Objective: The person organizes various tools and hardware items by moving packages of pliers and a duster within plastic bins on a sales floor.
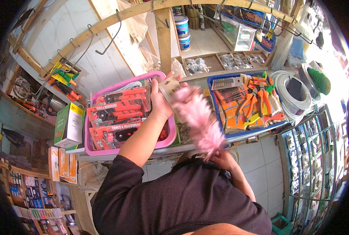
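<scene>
My left hand point(162, 102) is raised over the right side of a pink plastic basket point(89, 145), closed on a pale card package point(169, 87) with a hang hole at its top. What the lower part of the package holds is hidden behind a fluffy pink duster point(200, 121), smeared by motion. Close to my body, my right hand point(224, 159) grips the duster's near end; its handle is mostly hidden. The duster's far end lies against or just in front of the package. Red-handled tools in carded packs point(117, 111) fill the basket.
Right of my hands, a blue tray point(243, 135) holds orange-handled pliers point(257, 102) and packets. Coiled white cable point(290, 94) sits beyond it. Boxes point(69, 125) stand left of the basket. Metal hooks point(117, 31) hang from a wooden rail point(137, 12) above. A glass display shelf point(308, 160) stands at right.
</scene>
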A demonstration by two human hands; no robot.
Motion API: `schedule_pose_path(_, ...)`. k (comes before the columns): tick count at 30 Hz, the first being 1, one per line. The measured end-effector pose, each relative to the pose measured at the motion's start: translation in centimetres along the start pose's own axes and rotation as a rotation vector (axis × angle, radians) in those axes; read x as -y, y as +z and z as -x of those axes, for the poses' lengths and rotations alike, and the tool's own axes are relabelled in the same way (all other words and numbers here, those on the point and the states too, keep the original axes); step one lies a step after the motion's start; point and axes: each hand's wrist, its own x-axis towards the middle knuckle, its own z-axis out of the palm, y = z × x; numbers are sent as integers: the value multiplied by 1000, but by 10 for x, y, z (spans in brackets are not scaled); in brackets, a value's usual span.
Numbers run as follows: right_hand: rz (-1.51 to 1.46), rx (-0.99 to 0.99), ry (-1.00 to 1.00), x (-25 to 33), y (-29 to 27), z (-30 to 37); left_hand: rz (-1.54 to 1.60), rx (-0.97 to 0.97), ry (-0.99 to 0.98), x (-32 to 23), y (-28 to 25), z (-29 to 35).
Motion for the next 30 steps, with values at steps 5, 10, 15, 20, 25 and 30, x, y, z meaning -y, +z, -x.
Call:
schedule_pose_path(5, -3, -47, 24, 31, 0, -2, -2, 23, -17, 1, -6, -1)
schedule_pose_path(10, 167, -160, -212, 25, 11, -17, 156, 349, -159, -1, -17, -7)
schedule_pose_path(15, 76, -211, -41, 38, 11, -20, 82, 74, -140, 6, 14, 1)
schedule_pose_path(20, 97, -143, -103, 57, 9, -19, 112, 419, -126, 12, -21, -7)
schedule_pose_path(25, 77, -146, -135, 49, 12, -20, 128, 279, -144, 13, -11, -5)
schedule_pose_path(30, 37, -241, -89, 46, 11, -21, -37, 113, -86, 13, 8, 1)
